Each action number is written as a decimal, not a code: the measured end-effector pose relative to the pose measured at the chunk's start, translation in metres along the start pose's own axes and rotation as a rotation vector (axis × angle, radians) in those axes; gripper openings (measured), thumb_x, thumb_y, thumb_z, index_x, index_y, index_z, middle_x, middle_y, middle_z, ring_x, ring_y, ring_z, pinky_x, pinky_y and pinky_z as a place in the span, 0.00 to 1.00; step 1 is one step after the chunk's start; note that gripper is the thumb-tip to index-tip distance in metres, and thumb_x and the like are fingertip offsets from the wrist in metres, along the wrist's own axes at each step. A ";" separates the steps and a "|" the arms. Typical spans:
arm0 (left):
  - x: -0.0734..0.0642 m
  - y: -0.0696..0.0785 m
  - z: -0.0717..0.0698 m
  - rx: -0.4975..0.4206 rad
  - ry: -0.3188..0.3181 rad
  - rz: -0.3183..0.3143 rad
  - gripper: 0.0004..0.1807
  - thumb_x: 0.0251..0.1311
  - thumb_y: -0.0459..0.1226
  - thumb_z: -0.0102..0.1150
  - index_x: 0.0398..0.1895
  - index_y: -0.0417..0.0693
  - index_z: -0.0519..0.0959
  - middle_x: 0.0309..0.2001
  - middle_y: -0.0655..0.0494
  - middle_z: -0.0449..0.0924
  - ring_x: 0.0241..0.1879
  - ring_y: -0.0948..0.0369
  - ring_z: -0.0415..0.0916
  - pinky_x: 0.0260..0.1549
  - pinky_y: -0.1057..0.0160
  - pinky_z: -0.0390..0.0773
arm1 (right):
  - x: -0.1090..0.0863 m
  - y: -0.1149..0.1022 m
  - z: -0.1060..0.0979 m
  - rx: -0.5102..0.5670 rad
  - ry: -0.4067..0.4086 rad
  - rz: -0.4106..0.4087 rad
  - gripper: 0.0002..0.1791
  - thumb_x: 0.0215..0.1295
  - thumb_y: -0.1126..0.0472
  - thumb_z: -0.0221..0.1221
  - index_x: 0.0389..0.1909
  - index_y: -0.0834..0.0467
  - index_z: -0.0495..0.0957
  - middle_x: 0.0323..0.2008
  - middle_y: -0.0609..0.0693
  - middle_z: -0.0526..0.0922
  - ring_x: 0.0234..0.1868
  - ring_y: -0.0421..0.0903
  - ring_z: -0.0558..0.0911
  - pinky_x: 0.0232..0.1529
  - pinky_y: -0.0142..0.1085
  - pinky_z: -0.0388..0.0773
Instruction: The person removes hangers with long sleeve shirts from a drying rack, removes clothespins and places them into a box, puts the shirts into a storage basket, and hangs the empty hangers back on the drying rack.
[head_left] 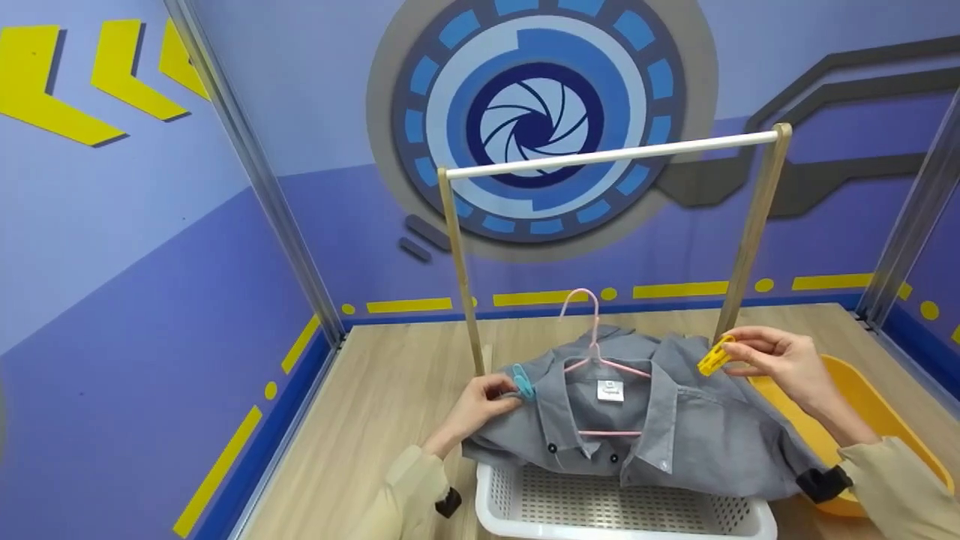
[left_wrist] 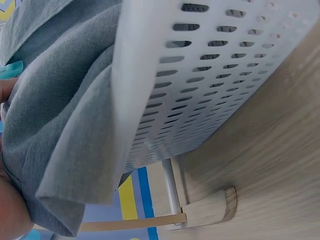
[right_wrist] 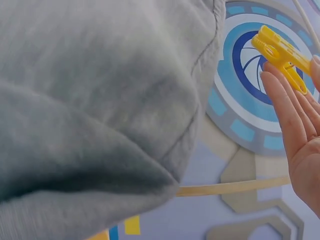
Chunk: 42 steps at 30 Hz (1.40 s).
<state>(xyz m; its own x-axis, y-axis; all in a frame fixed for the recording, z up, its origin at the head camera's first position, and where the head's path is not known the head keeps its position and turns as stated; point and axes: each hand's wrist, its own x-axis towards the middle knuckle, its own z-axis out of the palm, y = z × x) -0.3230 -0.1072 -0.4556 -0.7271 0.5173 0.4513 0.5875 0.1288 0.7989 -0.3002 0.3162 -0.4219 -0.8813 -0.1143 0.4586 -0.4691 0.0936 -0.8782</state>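
Note:
A grey collared shirt (head_left: 705, 435) lies spread over a white basket, a pink hanger (head_left: 595, 334) inside its neck with the hook upward. At the shirt's shoulder on the left, a blue clothespin (head_left: 523, 382) sits on the cloth. Beside that clip, my left hand (head_left: 480, 405) grips the shoulder fabric, its fingertips partly hidden by cloth. My right hand (head_left: 784, 367) pinches a yellow clothespin (head_left: 714, 358) between thumb and fingers, above the other shoulder. The right wrist view shows this yellow clothespin (right_wrist: 282, 57) apart from the shirt (right_wrist: 100, 100).
Under the shirt stands the white perforated basket (head_left: 630, 532). A yellow basin (head_left: 889, 409) is at the right, partly covered by sleeve and arm. Behind the shirt rises a wooden rack with a white top bar (head_left: 615, 156). Patterned panels enclose the wooden table (head_left: 360, 390).

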 end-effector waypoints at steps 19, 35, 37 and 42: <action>-0.005 -0.001 0.000 0.020 0.017 -0.021 0.04 0.53 0.23 0.58 0.31 0.29 0.75 0.30 0.40 0.75 0.29 0.63 0.67 0.30 0.68 0.67 | 0.002 0.006 -0.009 0.089 -0.009 -0.139 0.16 0.54 0.83 0.53 0.45 0.80 0.67 0.35 0.62 0.79 0.33 0.48 0.80 0.28 0.41 0.75; -0.005 -0.001 0.001 0.009 0.002 -0.024 0.04 0.53 0.23 0.57 0.32 0.28 0.75 0.31 0.38 0.75 0.30 0.61 0.67 0.31 0.67 0.67 | -0.006 0.027 -0.041 -0.464 0.087 -0.146 0.18 0.53 0.74 0.61 0.46 0.67 0.73 0.35 0.55 0.79 0.36 0.34 0.76 0.37 0.21 0.69; -0.005 -0.001 0.001 0.011 0.004 -0.022 0.04 0.53 0.23 0.57 0.32 0.28 0.75 0.31 0.38 0.75 0.30 0.62 0.67 0.32 0.67 0.67 | -0.007 0.029 -0.045 -0.472 0.095 -0.153 0.18 0.52 0.74 0.61 0.45 0.68 0.73 0.35 0.54 0.79 0.36 0.33 0.76 0.37 0.20 0.68; -0.003 0.000 0.001 0.014 0.011 -0.016 0.04 0.53 0.23 0.58 0.32 0.28 0.75 0.31 0.40 0.75 0.30 0.62 0.66 0.31 0.68 0.67 | -0.006 0.038 -0.056 -0.525 0.098 -0.164 0.17 0.53 0.73 0.62 0.45 0.69 0.73 0.34 0.57 0.78 0.35 0.30 0.75 0.36 0.18 0.68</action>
<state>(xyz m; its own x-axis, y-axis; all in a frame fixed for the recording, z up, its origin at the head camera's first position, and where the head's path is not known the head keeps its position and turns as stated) -0.3207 -0.1074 -0.4571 -0.7402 0.5060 0.4428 0.5807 0.1490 0.8004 -0.3161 0.3755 -0.4501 -0.7841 -0.0787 0.6157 -0.5437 0.5655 -0.6201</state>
